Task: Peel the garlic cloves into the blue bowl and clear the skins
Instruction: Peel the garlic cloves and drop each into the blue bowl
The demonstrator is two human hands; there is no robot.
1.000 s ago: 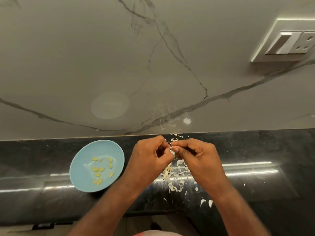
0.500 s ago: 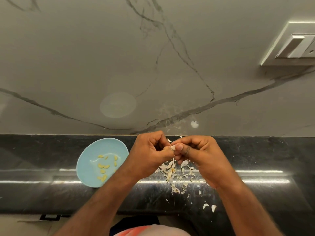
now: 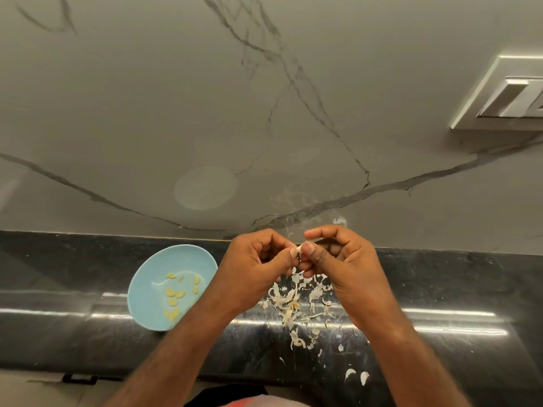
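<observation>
My left hand [image 3: 252, 268] and my right hand [image 3: 338, 259] meet above the dark counter, and both pinch one small white garlic clove [image 3: 299, 248] between thumbs and fingertips. Most of the clove is hidden by my fingers. A blue bowl [image 3: 147, 289] sits on the counter to the left of my left hand, with several peeled yellowish cloves [image 3: 176, 295] inside. A scatter of pale garlic skins [image 3: 293, 304] lies on the counter below my hands.
The black glossy counter [image 3: 440, 289] runs the width of the view, backed by a grey marbled wall. Two unpeeled white cloves [image 3: 357, 376] lie near the front edge at the right. A white switch plate [image 3: 505, 98] is on the wall at upper right.
Both hands stay together on the clove; the fingers have shifted slightly around it. The camera has swung a little to the left, so the bowl and switch plate sit further right in view.
</observation>
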